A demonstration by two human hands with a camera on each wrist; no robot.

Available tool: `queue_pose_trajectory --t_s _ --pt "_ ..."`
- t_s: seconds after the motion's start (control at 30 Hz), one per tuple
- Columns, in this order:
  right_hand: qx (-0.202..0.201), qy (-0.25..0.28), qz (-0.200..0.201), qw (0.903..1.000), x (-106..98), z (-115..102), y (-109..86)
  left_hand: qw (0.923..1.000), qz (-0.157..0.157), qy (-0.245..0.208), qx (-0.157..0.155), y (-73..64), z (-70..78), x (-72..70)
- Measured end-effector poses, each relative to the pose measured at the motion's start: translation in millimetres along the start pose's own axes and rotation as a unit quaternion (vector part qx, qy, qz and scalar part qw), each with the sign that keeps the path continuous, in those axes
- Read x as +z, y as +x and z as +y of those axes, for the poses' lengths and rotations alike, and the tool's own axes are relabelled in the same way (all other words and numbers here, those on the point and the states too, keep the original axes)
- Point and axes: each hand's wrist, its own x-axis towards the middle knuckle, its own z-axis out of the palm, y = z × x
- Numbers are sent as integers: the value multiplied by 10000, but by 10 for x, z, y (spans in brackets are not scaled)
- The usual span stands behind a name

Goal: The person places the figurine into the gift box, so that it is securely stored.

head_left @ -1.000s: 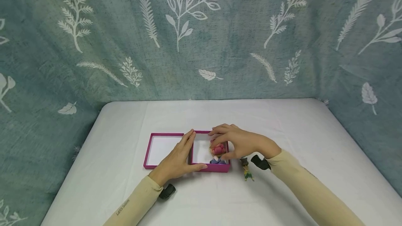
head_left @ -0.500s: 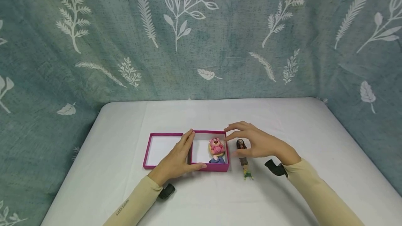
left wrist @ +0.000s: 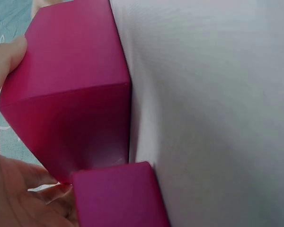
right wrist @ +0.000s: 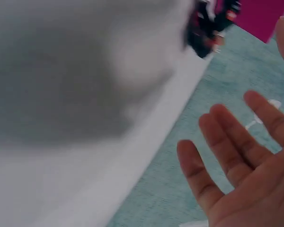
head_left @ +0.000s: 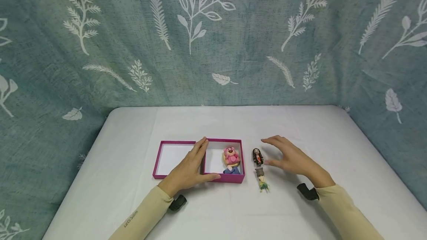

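In the head view, my left hand [head_left: 186,169] holds the left side of a magenta box [head_left: 222,178] with white insides, its thumb at the front wall and its fingers along the left edge toward the back. Inside the box lie a pink bear figure [head_left: 231,156] and something blue [head_left: 231,170] below it. Just right of the box is a small dark-haired doll figurine [head_left: 257,157], with a second figurine in a green skirt [head_left: 262,182] nearer the front. My right hand [head_left: 295,160] hovers close to the dark-haired figurine, fingers spread, holding nothing.
A shallow magenta-rimmed tray or lid [head_left: 160,160] with a white inside lies left of the box, partly behind my left hand. Everything stands on a white-covered table [head_left: 213,210]. A green leaf-patterned cloth [head_left: 253,73] hangs behind.
My right hand has withdrawn from over the box to the right, past the figurines, uncovering the bear and the dark-haired figurine. My left hand stays on the box.
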Motion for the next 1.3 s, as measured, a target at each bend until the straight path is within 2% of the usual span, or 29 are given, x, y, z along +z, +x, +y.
queue_pose_trajectory --t_s 0.13,0.5,0.93,1.3 --pt "159 17 -46 9999 92 70 -53 10000 41 11 12 4 3 2" --pt "84 -154 -360 9992 192 104 -31 10000 13 40 -57 1 -6 -6" --pt "-26 -140 -777 9969 227 -18 16 10000 -6 -19 21 10 10 -8" --pt "163 -159 -558 9982 254 -87 111 10000 14 8 9 -8 -10 9"
